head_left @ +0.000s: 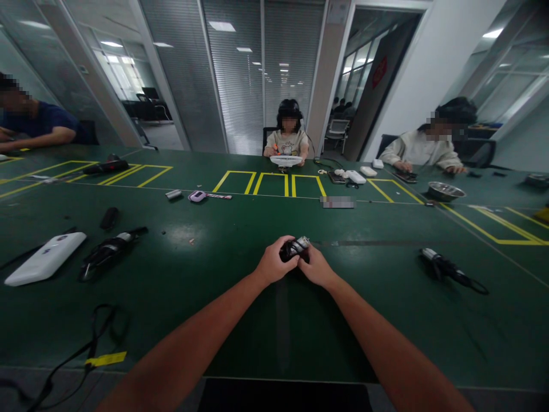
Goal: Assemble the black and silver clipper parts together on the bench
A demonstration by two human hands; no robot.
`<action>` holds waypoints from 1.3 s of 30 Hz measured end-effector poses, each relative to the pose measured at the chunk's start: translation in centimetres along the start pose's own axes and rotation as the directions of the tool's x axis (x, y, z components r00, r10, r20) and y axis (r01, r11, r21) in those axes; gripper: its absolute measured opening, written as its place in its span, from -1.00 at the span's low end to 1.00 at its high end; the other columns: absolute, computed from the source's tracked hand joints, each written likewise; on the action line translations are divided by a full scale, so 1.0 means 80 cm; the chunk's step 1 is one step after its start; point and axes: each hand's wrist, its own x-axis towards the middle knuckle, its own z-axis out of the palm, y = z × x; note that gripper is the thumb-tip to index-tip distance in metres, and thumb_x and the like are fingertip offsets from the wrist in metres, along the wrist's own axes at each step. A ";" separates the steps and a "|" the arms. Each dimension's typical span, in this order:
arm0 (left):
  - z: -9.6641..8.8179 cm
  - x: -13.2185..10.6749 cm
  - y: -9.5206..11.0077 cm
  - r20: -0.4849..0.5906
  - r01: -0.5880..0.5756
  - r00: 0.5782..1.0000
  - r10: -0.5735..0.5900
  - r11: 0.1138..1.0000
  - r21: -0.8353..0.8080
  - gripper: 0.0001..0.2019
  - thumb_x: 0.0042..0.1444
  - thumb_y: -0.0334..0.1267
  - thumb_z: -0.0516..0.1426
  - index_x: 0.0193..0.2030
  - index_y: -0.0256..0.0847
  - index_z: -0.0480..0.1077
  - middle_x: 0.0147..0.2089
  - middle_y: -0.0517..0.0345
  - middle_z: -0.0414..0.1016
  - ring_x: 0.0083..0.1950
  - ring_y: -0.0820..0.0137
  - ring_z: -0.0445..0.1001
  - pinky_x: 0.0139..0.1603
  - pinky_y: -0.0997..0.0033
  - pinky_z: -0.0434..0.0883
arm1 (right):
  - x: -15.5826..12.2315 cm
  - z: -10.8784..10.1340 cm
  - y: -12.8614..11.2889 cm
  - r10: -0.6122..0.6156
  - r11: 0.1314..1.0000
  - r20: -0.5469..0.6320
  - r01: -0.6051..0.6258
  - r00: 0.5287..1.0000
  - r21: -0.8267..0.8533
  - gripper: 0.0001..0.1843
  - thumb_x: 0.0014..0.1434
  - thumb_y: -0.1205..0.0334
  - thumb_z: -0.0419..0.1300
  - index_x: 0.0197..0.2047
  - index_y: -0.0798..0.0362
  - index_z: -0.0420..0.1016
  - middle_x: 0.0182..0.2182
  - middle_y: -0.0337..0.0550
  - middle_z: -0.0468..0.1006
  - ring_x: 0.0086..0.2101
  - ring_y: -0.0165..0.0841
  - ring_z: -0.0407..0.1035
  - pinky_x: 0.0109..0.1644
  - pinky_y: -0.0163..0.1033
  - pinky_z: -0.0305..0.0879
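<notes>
Both my hands meet over the middle of the green table [240,320], closed around a small black and silver device [294,248]. My left hand [273,263] grips its left side with the fingers curled over the top. My right hand [316,265] wraps its right side and underside. Much of the device is hidden by my fingers, so I cannot tell exactly what it is.
A white flat box [45,258] and a black tool with cable [109,250] lie at left, another black tool [446,267] at right. Across the table sit three people, with a white basket [285,161], a steel bowl [445,190] and small items. Yellow taped rectangles [271,184] mark the tabletop.
</notes>
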 end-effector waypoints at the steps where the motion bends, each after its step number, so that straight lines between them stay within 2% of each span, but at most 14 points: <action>1: -0.001 0.000 0.000 0.002 -0.004 1.000 0.004 1.000 0.008 -0.55 0.01 -0.29 0.22 0.09 -0.17 0.32 0.03 0.03 0.47 0.03 0.23 0.47 0.09 0.21 0.40 | 0.001 0.000 0.000 0.000 1.000 -0.004 0.000 1.000 -0.005 -0.72 0.08 0.35 0.11 -0.09 0.11 0.38 -0.22 -0.09 0.55 -0.24 -0.29 0.45 -0.13 -0.18 0.36; 12: -0.006 0.001 -0.003 0.002 -0.002 1.000 0.002 0.999 0.037 -0.55 0.02 -0.29 0.21 0.10 -0.16 0.32 0.03 0.03 0.48 0.04 0.23 0.47 0.09 0.23 0.41 | 0.008 0.004 0.000 0.009 0.998 -0.023 -0.011 1.000 -0.057 -0.73 0.05 0.36 0.08 -0.13 0.09 0.42 -0.26 -0.10 0.56 -0.29 -0.28 0.43 -0.18 -0.21 0.34; 19: -0.006 0.002 -0.003 0.042 -0.011 0.999 0.009 0.999 0.039 -0.56 0.08 -0.28 0.19 0.12 -0.17 0.31 0.07 0.01 0.45 0.07 0.22 0.44 0.13 0.20 0.37 | 0.007 0.004 0.000 0.001 0.998 -0.033 -0.003 0.999 -0.064 -0.73 0.06 0.36 0.09 -0.14 0.09 0.42 -0.27 -0.10 0.56 -0.28 -0.27 0.43 -0.19 -0.22 0.33; 23: -0.008 0.004 -0.005 0.135 -0.042 0.990 0.032 0.997 0.071 -0.43 0.09 -0.14 0.23 0.23 -0.16 0.21 0.14 -0.06 0.37 0.15 0.15 0.38 0.18 0.11 0.33 | 0.006 0.004 0.000 0.000 0.996 -0.030 -0.003 1.000 -0.094 -0.73 0.05 0.41 0.07 -0.15 0.11 0.43 -0.26 -0.06 0.56 -0.28 -0.25 0.44 -0.20 -0.21 0.32; 26: -0.008 0.005 -0.006 0.162 -0.060 0.986 0.047 0.995 0.077 -0.33 0.07 -0.10 0.25 0.29 -0.14 0.14 0.18 -0.08 0.32 0.19 0.13 0.33 0.21 0.08 0.30 | 0.007 0.005 0.000 0.018 0.992 -0.031 -0.022 0.999 -0.120 -0.75 0.05 0.45 0.04 -0.20 0.10 0.43 -0.29 -0.06 0.56 -0.27 -0.24 0.46 -0.21 -0.23 0.30; 35: -0.013 0.008 -0.016 0.142 -0.094 0.987 0.078 0.990 0.109 -0.48 0.14 -0.22 0.19 0.23 -0.15 0.21 0.13 -0.02 0.33 0.16 0.22 0.35 0.22 0.16 0.30 | 0.010 0.003 -0.010 0.019 0.951 -0.045 -0.032 0.999 -0.309 -0.84 0.11 0.40 0.06 -0.29 0.12 0.46 -0.32 -0.02 0.58 -0.32 -0.27 0.44 -0.24 -0.27 0.25; 39: -0.015 0.011 -0.021 0.065 -0.104 0.993 0.096 0.985 0.140 -0.51 0.11 -0.25 0.20 0.19 -0.16 0.25 0.10 -0.01 0.35 0.12 0.23 0.37 0.20 0.19 0.32 | 0.012 0.000 -0.020 -0.006 0.910 -0.060 -0.020 0.998 -0.415 -0.80 0.16 0.38 0.05 -0.28 0.09 0.52 -0.28 -0.03 0.59 -0.26 -0.27 0.45 -0.16 -0.27 0.24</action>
